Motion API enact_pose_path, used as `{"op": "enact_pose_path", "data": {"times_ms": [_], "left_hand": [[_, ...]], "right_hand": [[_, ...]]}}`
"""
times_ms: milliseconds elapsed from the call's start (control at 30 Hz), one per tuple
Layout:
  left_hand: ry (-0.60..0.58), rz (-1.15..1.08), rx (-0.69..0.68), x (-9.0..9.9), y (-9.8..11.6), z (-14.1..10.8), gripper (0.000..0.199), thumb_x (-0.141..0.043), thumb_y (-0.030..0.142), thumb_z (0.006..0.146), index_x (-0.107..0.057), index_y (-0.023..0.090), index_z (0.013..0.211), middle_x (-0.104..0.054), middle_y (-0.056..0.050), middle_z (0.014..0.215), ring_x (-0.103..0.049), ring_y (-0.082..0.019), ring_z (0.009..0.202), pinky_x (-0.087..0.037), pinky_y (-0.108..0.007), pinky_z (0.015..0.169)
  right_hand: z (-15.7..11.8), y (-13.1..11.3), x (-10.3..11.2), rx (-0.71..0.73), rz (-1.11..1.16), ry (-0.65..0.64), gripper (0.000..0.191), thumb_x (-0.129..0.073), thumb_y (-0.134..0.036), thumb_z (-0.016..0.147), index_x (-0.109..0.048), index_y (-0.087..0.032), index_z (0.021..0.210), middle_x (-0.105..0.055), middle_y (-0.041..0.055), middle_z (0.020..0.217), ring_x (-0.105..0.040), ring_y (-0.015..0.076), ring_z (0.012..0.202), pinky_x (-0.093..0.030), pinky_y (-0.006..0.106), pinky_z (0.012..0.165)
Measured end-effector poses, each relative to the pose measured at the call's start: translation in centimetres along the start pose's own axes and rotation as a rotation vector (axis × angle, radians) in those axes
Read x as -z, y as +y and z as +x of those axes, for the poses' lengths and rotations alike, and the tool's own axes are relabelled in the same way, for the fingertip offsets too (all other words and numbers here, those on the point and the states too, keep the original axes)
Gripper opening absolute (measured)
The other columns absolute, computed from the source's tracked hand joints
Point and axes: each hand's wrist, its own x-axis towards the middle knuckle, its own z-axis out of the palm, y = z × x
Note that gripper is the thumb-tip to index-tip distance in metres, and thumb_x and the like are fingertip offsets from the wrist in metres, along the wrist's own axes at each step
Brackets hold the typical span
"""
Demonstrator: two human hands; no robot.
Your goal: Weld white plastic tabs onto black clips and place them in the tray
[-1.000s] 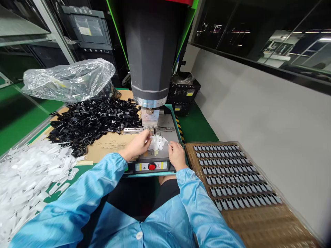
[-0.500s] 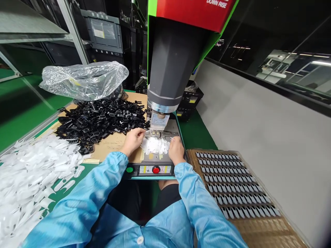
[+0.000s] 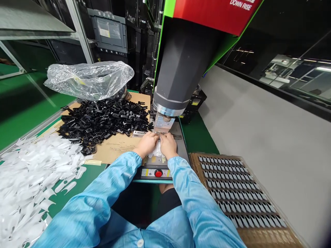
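My left hand [image 3: 147,144] and my right hand [image 3: 169,144] meet at the fixture just below the metal head [image 3: 163,124] of the press. Their fingertips are pinched together side by side; whatever small part they hold is hidden by the fingers. Between and below my hands lies a small heap of white plastic pieces [image 3: 156,152] on the press's grey base plate [image 3: 184,148], partly covered by both hands.
A large heap of black clip-like parts [image 3: 108,117] covers cardboard on the left, with a clear plastic bag [image 3: 90,81] behind. More white pieces [image 3: 33,179] spread at far left. At right stands a brown tray [image 3: 195,162] with rows of parts. A red button [image 3: 158,173] faces me.
Both hands have come inward from either side of the small white heap and now meet under the press head. The view has shifted slightly, and the green button is now hidden by my left sleeve.
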Motion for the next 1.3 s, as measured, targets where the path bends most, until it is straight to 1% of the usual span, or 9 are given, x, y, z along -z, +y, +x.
{"op": "enact_pose_path", "data": {"times_ms": [233, 367, 533, 633, 767, 867, 933, 1133, 1300], "left_hand": [[0.05, -0.054, -0.096, 0.2, 0.5, -0.6, 0.042, -0.044, 0.017, 0.105, -0.065, 0.014, 0.141, -0.072, -0.015, 0.139, -0.066, -0.027, 0.128, -0.042, -0.048, 0.123], [0.038, -0.093, -0.088, 0.2, 0.7, -0.5, 0.043, -0.046, 0.013, 0.102, -0.063, 0.014, 0.141, -0.073, -0.017, 0.138, -0.067, -0.027, 0.13, -0.037, -0.049, 0.129], [-0.011, -0.087, -0.045, 1.4, 0.5, -1.2, 0.039, -0.05, 0.018, 0.101, -0.066, 0.015, 0.136, -0.074, -0.015, 0.131, -0.064, -0.028, 0.132, -0.043, -0.046, 0.124], [0.056, -0.017, 0.079, 3.1, -1.4, -2.6, 0.036, -0.053, 0.03, 0.104, -0.068, 0.018, 0.134, -0.072, -0.015, 0.132, -0.06, -0.031, 0.135, -0.046, -0.048, 0.119], [0.194, 0.161, 0.341, 5.1, -6.2, -4.6, 0.046, -0.059, 0.037, 0.101, -0.064, 0.019, 0.144, -0.058, -0.017, 0.156, -0.044, -0.039, 0.151, -0.036, -0.059, 0.124], [0.131, 0.227, 0.379, 5.4, -9.3, -5.9, 0.051, -0.064, 0.038, 0.098, -0.062, 0.02, 0.146, -0.048, -0.017, 0.166, -0.037, -0.042, 0.156, -0.032, -0.065, 0.125], [0.085, 0.215, 0.362, 5.1, -10.2, -6.9, 0.044, -0.064, 0.038, 0.098, -0.067, 0.021, 0.139, -0.048, -0.017, 0.165, -0.041, -0.04, 0.154, -0.037, -0.062, 0.124], [0.139, 0.11, 0.276, 4.3, -8.8, -11.5, 0.021, -0.058, 0.031, 0.102, -0.074, 0.02, 0.111, -0.059, -0.019, 0.145, -0.051, -0.037, 0.143, -0.045, -0.055, 0.122], [0.154, -0.076, 0.223, 5.0, -7.9, -15.2, 0.024, -0.053, 0.024, 0.103, -0.069, 0.021, 0.121, -0.059, -0.017, 0.143, -0.057, -0.031, 0.138, -0.05, -0.052, 0.119]], "right_hand": [[-0.8, -0.5, 0.9, 0.019, -0.065, -0.065, 0.054, -0.053, -0.03, 0.106, -0.053, -0.024, 0.16, -0.056, 0.0168, 0.14, -0.045, 0.0342, 0.124, -0.044, 0.047, 0.097], [-0.3, -0.5, 1.1, 0.018, -0.061, -0.072, 0.052, -0.055, -0.029, 0.105, -0.058, -0.025, 0.157, -0.057, 0.0172, 0.138, -0.045, 0.0352, 0.125, -0.043, 0.048, 0.099], [-1.0, 0.4, 1.8, 0.04, 0.0, 0.008, 0.041, -0.057, -0.027, 0.102, -0.071, -0.029, 0.141, -0.06, 0.0151, 0.134, -0.047, 0.0346, 0.122, -0.043, 0.047, 0.099], [-2.9, 1.8, 1.7, 0.027, 0.097, 0.129, 0.033, -0.056, -0.028, 0.103, -0.077, -0.027, 0.128, -0.06, 0.0144, 0.132, -0.048, 0.0334, 0.121, -0.044, 0.047, 0.101], [-6.1, 3.9, 0.8, -0.037, 0.17, 0.329, 0.035, -0.051, -0.029, 0.103, -0.074, -0.022, 0.129, -0.059, 0.0151, 0.129, -0.05, 0.0325, 0.12, -0.044, 0.049, 0.105], [-7.5, 4.5, -0.1, -0.059, 0.158, 0.378, 0.033, -0.051, -0.03, 0.103, -0.072, -0.021, 0.128, -0.061, 0.0156, 0.125, -0.051, 0.0329, 0.119, -0.045, 0.05, 0.105], [-7.7, 4.5, -0.3, -0.042, 0.15, 0.368, 0.031, -0.051, -0.03, 0.104, -0.071, -0.02, 0.125, -0.062, 0.0155, 0.125, -0.051, 0.0328, 0.118, -0.045, 0.049, 0.105], [-7.6, 4.4, -0.4, -0.036, 0.159, 0.378, 0.025, -0.053, -0.027, 0.103, -0.071, -0.019, 0.118, -0.065, 0.0149, 0.122, -0.053, 0.0313, 0.117, -0.046, 0.047, 0.104], [-7.7, 4.5, -0.3, -0.032, 0.161, 0.402, 0.023, -0.053, -0.025, 0.1, -0.071, -0.02, 0.114, -0.066, 0.0145, 0.121, -0.055, 0.0315, 0.116, -0.046, 0.048, 0.104]]}}
